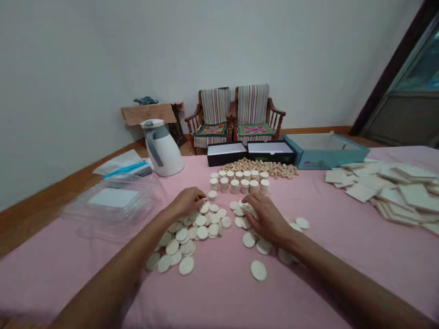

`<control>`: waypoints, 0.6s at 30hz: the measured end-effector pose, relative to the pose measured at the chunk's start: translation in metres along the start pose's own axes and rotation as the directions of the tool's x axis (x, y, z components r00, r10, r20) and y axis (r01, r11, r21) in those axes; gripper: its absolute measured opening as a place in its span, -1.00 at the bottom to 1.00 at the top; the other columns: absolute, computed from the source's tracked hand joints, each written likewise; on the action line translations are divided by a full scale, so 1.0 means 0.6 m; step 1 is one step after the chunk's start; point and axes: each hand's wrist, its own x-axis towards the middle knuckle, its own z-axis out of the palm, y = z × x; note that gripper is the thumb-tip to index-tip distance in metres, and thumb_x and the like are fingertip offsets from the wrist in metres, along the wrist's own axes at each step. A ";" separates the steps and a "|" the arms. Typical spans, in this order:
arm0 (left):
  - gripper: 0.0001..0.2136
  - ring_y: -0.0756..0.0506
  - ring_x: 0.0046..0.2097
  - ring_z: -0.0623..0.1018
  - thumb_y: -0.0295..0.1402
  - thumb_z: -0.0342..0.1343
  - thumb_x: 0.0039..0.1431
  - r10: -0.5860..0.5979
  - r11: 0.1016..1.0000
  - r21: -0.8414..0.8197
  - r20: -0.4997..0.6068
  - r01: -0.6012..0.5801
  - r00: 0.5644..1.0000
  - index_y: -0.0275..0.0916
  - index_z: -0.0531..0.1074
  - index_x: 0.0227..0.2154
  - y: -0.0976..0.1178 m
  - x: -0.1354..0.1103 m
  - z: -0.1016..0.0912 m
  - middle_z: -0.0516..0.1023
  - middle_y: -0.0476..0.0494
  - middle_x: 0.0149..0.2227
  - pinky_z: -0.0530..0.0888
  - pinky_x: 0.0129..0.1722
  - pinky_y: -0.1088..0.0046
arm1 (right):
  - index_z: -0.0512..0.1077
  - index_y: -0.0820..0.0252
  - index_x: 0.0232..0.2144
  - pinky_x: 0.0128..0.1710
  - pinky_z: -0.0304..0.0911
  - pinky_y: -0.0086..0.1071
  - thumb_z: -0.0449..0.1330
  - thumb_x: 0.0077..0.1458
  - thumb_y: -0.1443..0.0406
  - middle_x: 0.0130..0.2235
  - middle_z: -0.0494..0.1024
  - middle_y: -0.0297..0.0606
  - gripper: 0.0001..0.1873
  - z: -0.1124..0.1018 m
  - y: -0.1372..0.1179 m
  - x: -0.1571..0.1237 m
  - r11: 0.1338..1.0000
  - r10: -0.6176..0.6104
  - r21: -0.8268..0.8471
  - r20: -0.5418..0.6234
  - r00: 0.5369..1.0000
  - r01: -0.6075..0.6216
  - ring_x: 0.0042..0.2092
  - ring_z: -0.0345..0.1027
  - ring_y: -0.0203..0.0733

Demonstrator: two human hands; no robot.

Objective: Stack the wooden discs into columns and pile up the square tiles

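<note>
Loose pale wooden discs (202, 232) lie heaped in front of my left hand (188, 202). Its fingers are curled together at the heap's upper edge, on a disc (205, 208) that is partly covered. My right hand (263, 217) rests over a second group of discs (249, 239), with thumb and fingers closed round a tilted disc (251, 209); the palm hides others. Beyond both hands, several neat stacks of discs (235, 186) stand in two rows. A short stack (212, 195) sits nearer, between the hands.
Small wooden pieces (264, 167) are heaped behind the stacks, before two black boxes (226, 158) and a blue box (329, 160). Square wooden tiles (408, 187) pile up at right. A white jug (163, 151) and clear plastic packaging (113, 201) occupy the left of the pink cloth (219, 292).
</note>
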 end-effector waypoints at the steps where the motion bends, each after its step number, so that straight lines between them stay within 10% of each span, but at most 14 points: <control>1: -0.76 -0.06 -0.33 0.51 -0.31 0.04 0.05 -0.003 1.000 -0.005 0.000 0.003 1.000 -0.26 0.56 -0.31 -0.002 0.000 -0.001 0.58 -0.15 -0.30 0.37 -0.35 0.50 | 0.34 0.25 -0.15 -0.10 0.19 -0.20 0.03 0.14 0.36 -0.14 0.40 -0.08 -0.78 0.004 0.008 -0.001 1.000 0.009 0.004 -0.010 1.000 -0.009 -0.10 0.26 -0.06; 18: -0.88 0.01 -0.41 0.44 -0.40 0.07 -0.09 -0.031 0.992 -0.123 0.055 0.038 0.998 -0.26 0.41 -0.42 -0.002 -0.004 -0.007 0.50 0.00 -0.44 0.33 -0.41 0.55 | 0.34 0.21 -0.17 -0.13 0.19 -0.23 0.01 0.16 0.36 -0.17 0.43 -0.15 -0.81 0.016 0.031 -0.012 0.997 0.060 0.050 0.003 0.998 -0.060 -0.15 0.27 -0.11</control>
